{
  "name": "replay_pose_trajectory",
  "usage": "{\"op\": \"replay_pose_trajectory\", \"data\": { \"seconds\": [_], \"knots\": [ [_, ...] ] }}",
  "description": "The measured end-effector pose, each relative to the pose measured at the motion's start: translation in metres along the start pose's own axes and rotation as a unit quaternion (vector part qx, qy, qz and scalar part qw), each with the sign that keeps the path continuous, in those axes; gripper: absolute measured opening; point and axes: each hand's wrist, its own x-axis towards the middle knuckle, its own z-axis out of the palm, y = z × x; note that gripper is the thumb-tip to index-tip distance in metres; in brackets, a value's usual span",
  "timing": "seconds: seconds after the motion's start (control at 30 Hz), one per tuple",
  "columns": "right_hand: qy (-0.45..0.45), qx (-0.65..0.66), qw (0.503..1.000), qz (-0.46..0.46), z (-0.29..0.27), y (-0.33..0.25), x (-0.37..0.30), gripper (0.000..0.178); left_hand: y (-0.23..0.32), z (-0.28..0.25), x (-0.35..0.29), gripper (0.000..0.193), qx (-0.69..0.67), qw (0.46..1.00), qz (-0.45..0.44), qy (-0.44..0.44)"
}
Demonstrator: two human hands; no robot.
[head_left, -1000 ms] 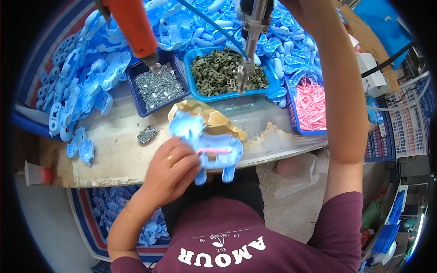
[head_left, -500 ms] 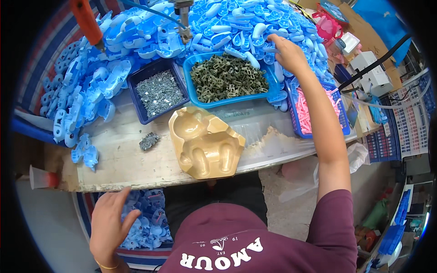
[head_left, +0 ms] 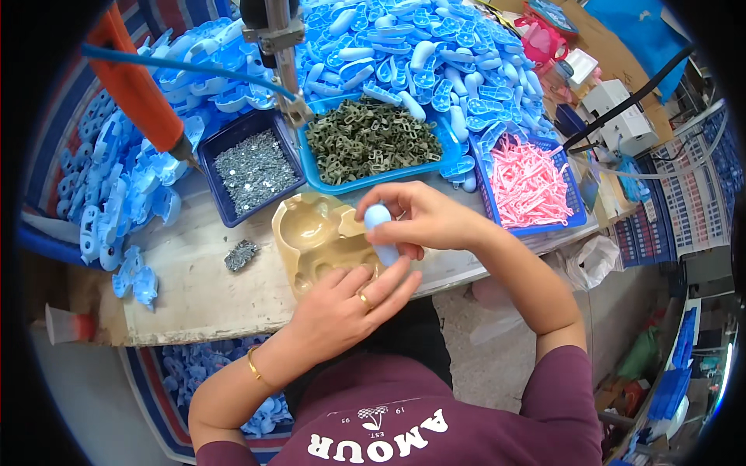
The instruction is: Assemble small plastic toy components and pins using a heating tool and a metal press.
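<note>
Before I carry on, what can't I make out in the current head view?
All in the head view:
Golden mould: lower part hidden by the left hand.
Light-blue plastic piece: partly hidden by the right hand.
Metal-shafted tool: top cut off by the upper edge.
Silvery metal bits in the navy tray: single shapes too small to tell.
</note>
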Motion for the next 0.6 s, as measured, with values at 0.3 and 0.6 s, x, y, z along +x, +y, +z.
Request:
{"op": "replay_pose_trajectory", "data": {
  "seconds": [0.3,0.6],
  "knots": [
    [0.052,-0.18,0.969,0.16,-0.014,-0.014,-0.002,0.051,-0.008,0.013,-0.009,0.05,-0.02,0.998,0.016,0.061],
    [0.637,-0.551,0.532,0.084,-0.286,0.068,0.005,0.058,0.004,0.015,-0.032,0.033,-0.036,0.995,-0.082,0.045]
  ]
}}
